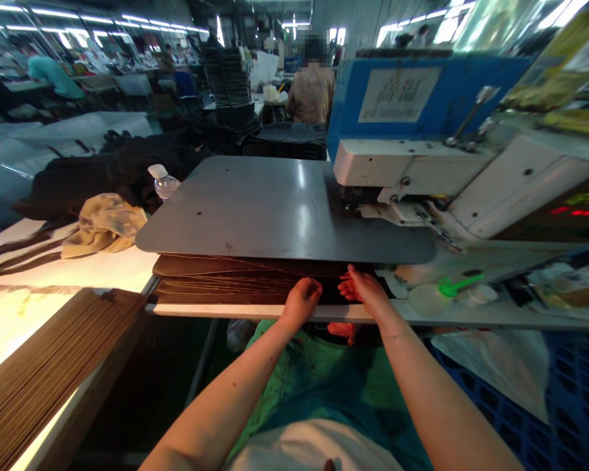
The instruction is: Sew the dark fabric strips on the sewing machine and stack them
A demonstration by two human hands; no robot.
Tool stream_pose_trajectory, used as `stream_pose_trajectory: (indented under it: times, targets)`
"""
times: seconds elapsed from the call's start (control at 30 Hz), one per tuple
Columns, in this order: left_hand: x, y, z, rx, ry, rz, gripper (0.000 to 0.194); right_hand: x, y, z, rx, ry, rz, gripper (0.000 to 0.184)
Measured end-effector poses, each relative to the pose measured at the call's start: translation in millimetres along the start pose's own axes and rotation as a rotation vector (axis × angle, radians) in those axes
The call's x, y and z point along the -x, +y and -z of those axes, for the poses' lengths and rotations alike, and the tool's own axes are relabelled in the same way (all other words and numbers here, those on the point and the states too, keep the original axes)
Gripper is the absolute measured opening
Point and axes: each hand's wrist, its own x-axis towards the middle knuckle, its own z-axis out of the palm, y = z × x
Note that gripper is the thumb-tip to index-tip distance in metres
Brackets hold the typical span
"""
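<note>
Dark fabric stack [216, 285], layered, mid-frame; extends leftward from left grip [304, 299], curled, hold unclear; right grip [362, 290] unclenched near stack's right end.

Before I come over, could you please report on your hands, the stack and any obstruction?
Left hand curled, before dark layered stack. Right hand half-open, near stack's right end. Gray metal plate hides stack's top.
</note>
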Motion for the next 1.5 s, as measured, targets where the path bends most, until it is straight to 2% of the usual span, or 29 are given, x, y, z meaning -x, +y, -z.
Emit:
stream_pose_trajectory:
  times: [0.17,0.4,0.57,0.63,0.7,0.8,0.87,1.03,1.1,1.17,1.37,1.5]
  targets:
    - [0,5,0.6,0.002,-0.022,0.019,0.007,-3,4,-3,-0.031,-0.062,0.037,0.011]
    - [6,12,3.2,0.03,-0.107,0.095,0.018,11,17,-7,-0.148,-0.256,0.128,0.023]
    - [11,19,7.3,0.054,-0.146,0.101,0.031,18,16,-14,-0.008,-0.291,0.206,0.021]
    - [12,23,10.1,0.076,-0.164,0.119,0.031,18,17,-14,0.028,-0.302,0.214,0.021]
    - [12,26,12.3,0.137,-0.187,0.181,0.025,18,19,-13,0.067,-0.299,0.225,0.021]
    - [9,27,13.5,0.268,-0.219,0.377,0.009,20,20,-13,0.198,-0.281,0.269,0.021]
    - [7,25,13.1,0.322,-0.232,0.473,0.007,23,20,-14,0.307,-0.268,0.324,0.021]
    - [3,22,10.4,0.446,-0.22,0.567,0.006,29,19,-17,0.446,-0.226,0.451,0.019]
    - [5,23,7.8,0.536,-0.194,0.6,0.002,30,21,-19,0.415,-0.204,0.466,0.017]
    - [7,25,3.9,0.631,-0.163,0.622,0.004,29,24,-21,0.312,-0.175,0.421,0.017]
    - [16,32,-5.9,0.794,-0.089,0.633,0.019,25,37,-29,-0.204,0.004,0.143,0.022]
    - [20,39,-2.5,0.823,-0.11,0.517,0.026,17,21,-27,-0.265,-0.007,0.165,0.021]
